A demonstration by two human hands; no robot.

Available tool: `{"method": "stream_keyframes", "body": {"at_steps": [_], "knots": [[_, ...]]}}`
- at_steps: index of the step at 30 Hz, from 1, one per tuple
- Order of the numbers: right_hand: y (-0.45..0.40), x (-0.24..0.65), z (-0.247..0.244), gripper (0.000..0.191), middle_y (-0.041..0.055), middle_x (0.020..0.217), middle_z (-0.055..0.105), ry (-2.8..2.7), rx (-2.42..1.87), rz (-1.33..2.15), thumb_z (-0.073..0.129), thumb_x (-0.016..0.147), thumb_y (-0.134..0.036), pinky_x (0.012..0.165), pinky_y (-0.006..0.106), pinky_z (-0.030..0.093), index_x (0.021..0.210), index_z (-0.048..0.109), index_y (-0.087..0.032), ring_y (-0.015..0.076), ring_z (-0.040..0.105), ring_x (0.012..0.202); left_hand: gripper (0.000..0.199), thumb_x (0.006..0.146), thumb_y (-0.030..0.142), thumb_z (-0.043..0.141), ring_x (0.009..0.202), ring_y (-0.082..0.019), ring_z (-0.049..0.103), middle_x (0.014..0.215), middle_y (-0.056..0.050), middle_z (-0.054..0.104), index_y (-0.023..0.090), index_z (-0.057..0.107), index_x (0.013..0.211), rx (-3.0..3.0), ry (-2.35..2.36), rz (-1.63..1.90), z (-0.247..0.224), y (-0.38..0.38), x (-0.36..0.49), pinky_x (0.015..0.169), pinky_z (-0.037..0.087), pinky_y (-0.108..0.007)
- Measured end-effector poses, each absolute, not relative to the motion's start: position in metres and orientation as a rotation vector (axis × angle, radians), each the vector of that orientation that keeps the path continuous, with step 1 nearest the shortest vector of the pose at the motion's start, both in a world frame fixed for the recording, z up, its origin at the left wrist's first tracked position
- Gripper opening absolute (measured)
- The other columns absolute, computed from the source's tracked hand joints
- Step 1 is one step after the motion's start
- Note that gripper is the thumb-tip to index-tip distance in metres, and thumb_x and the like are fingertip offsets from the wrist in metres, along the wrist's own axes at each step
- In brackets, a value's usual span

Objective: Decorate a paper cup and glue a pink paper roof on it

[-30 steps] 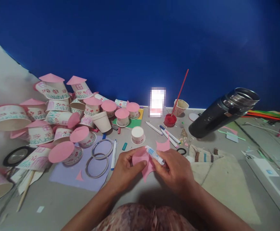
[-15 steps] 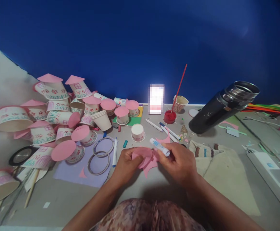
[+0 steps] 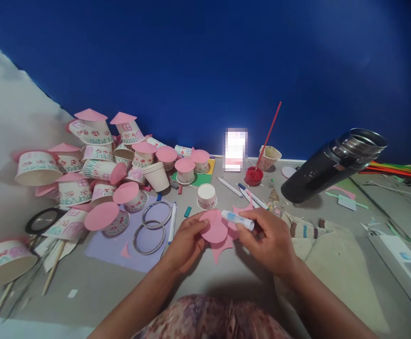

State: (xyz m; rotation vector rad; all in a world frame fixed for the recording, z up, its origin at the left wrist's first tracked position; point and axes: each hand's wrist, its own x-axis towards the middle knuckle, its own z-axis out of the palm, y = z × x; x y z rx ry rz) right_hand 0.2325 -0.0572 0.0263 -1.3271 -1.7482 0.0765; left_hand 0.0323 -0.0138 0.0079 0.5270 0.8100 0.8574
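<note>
My left hand (image 3: 188,239) pinches the left edge of a round pink paper disc (image 3: 215,228), thumb on top. In my right hand (image 3: 270,239) is a white glue stick (image 3: 238,219) with blue print, its end at the disc's right edge. Whether the tip touches the paper I cannot tell. Beneath the disc lies a jagged pink paper scrap (image 3: 221,249). Just behind my hands stands a white paper cup (image 3: 206,196) with red drawing on its side.
Many decorated paper cups with pink roofs (image 3: 101,216) are heaped at the left. Two grey rings (image 3: 149,239) lie on purple paper (image 3: 109,254). Behind are markers (image 3: 229,187), a red paint pot (image 3: 253,176) and a tilted black flask (image 3: 318,169). A beige cloth (image 3: 335,268) lies at right.
The pink disc has turned so that more of its face shows, and my left thumb has shifted to its edge. The glue stick stays beside it. The whole view has moved slightly.
</note>
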Motion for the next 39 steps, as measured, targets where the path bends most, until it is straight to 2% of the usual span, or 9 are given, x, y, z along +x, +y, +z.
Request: {"method": "stream_keyframes", "body": {"at_steps": [5,10,15,18,25,28,31,34,39], "knots": [[-0.058,0.228,0.014,0.006,0.0008,0.074,0.073,-1.897,-1.309,-0.035,0.068,0.094,-0.023,0.064,0.03,0.045,0.096,0.071,-0.019,0.0163,0.063,0.064,0.044,0.061,0.024,0.095,0.084,-0.017,0.073,0.096,-0.009,0.083,0.016,0.086,0.103,0.507,0.861,0.882,0.008,-0.015,0.033,0.079,0.057,-0.023],[-0.058,0.225,0.009,0.006,-0.0004,0.07,0.069,-1.992,-1.311,-0.131,0.065,0.096,-0.023,0.062,0.03,0.042,0.097,0.07,-0.02,0.0168,0.063,0.064,0.046,0.068,0.028,0.09,0.086,-0.017,0.07,0.099,-0.007,0.082,0.02,0.084,0.112,0.649,0.905,0.874,0.004,-0.018,0.031,0.08,0.053,-0.024],[-0.059,0.221,0.009,0.005,-0.0009,0.066,0.065,-2.005,-1.278,-0.298,0.062,0.097,-0.018,0.058,0.03,0.04,0.099,0.066,-0.018,0.0161,0.059,0.059,0.051,0.072,0.027,0.086,0.072,-0.016,0.062,0.089,-0.003,0.079,0.019,0.08,0.122,0.99,1.007,0.843,0.008,-0.022,0.03,0.07,0.048,-0.027],[-0.06,0.218,0.008,0.002,-0.001,0.064,0.064,-1.988,-1.275,-0.397,0.063,0.097,-0.017,0.057,0.03,0.039,0.097,0.064,-0.019,0.0163,0.058,0.059,0.055,0.072,0.028,0.083,0.074,-0.017,0.063,0.093,-0.005,0.08,0.017,0.078,0.126,1.076,1.031,0.811,0.011,-0.022,0.03,0.07,0.048,-0.028],[-0.061,0.214,0.004,0.006,-0.0018,0.06,0.063,-1.926,-1.312,-0.403,0.063,0.097,-0.02,0.056,0.03,0.037,0.092,0.066,-0.019,0.0161,0.058,0.056,0.053,0.066,0.016,0.074,0.068,-0.016,0.062,0.094,-0.003,0.082,0.017,0.08,0.118,1.089,1.122,0.79,0.004,-0.02,0.035,0.068,0.049,-0.029],[-0.061,0.214,0.004,0.012,-0.0014,0.06,0.065,-1.893,-1.345,-0.366,0.061,0.098,-0.022,0.057,0.031,0.038,0.089,0.067,-0.02,0.016,0.06,0.057,0.049,0.062,0.013,0.072,0.077,-0.02,0.069,0.096,-0.005,0.083,0.018,0.082,0.11,1.033,1.103,0.834,0.005,-0.019,0.037,0.076,0.053,-0.031],[-0.062,0.216,0.007,0.015,-0.0002,0.063,0.069,-1.816,-1.4,-0.226,0.061,0.098,-0.026,0.056,0.03,0.04,0.087,0.07,-0.021,0.0151,0.06,0.056,0.044,0.06,0.009,0.073,0.084,-0.022,0.073,0.094,-0.006,0.083,0.016,0.082,0.103,0.934,1.066,0.837,0.006,-0.018,0.038,0.08,0.054,-0.031],[-0.059,0.225,0.013,0.01,-0.0017,0.062,0.067,-1.603,-1.46,0.021,0.066,0.091,-0.027,0.054,0.028,0.041,0.087,0.073,-0.021,0.0133,0.055,0.052,0.05,0.059,0.007,0.078,0.077,-0.019,0.072,0.088,-0.005,0.082,0.017,0.079,0.108,0.764,1.039,0.824,0.004,-0.016,0.037,0.074,0.053,-0.028],[-0.041,0.244,0.017,0.02,-0.0056,0.06,0.054,-0.879,-1.41,0.786,0.079,0.079,-0.037,0.046,0.023,0.034,0.089,0.075,-0.02,0.0096,0.041,0.051,0.044,0.063,0.014,0.087,0.073,-0.014,0.069,0.086,-0.005,0.079,0.014,0.078,0.106,0.523,0.895,0.863,0.001,-0.013,0.033,0.073,0.053,-0.025]]}}
